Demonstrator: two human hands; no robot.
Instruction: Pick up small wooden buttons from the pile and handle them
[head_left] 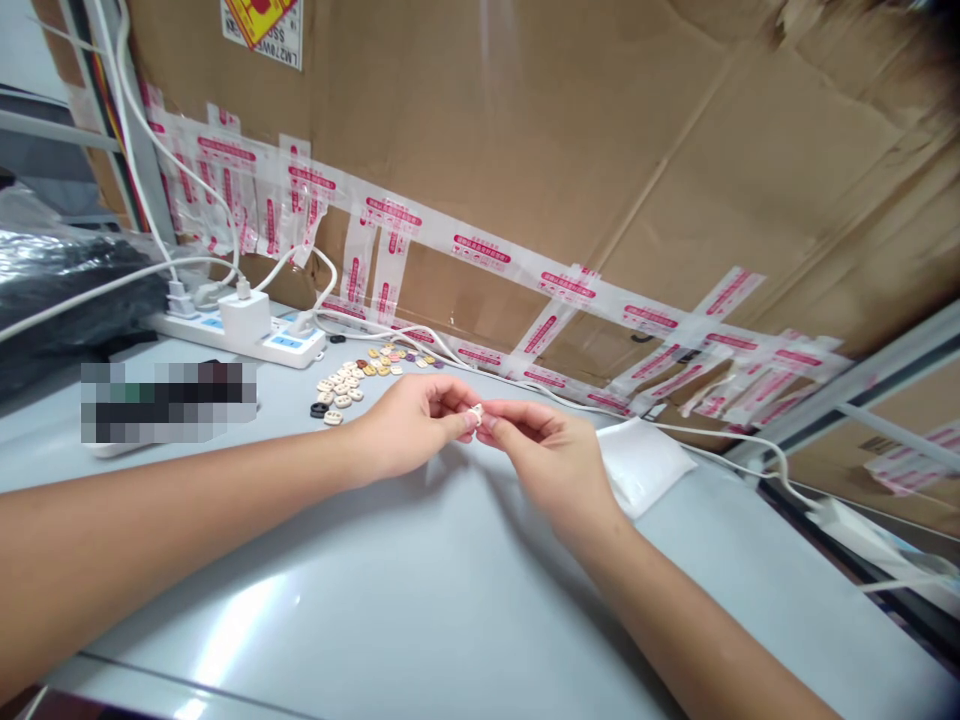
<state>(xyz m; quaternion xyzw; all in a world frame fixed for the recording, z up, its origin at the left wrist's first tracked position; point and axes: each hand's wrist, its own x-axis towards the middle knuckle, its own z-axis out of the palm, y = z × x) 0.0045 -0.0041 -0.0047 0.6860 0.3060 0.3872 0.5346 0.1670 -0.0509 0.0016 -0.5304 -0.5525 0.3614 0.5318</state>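
Observation:
My left hand [405, 425] and my right hand [559, 455] meet fingertip to fingertip above the grey table. Between them, both pinch a small whitish piece [478, 412], mostly covered by the fingers; its exact kind does not show. Just beyond my left hand lies a group of small cream, oval, button-like pieces [343, 385] with dark openings. Yellow, brown and purple ones [386, 358] spread to the right of these. Two black pieces [319, 410] lie apart, one at the near end and one at the far side. A white plastic pouch [645, 460] lies beside my right hand.
A white power strip [292, 345] with plugged-in chargers and cables stands at the back left. Nearer is a blurred-out object [169, 405]. A large taped cardboard box [510, 130] walls the back. White cables run along its foot. Black wrapped plastic [67, 290] sits far left.

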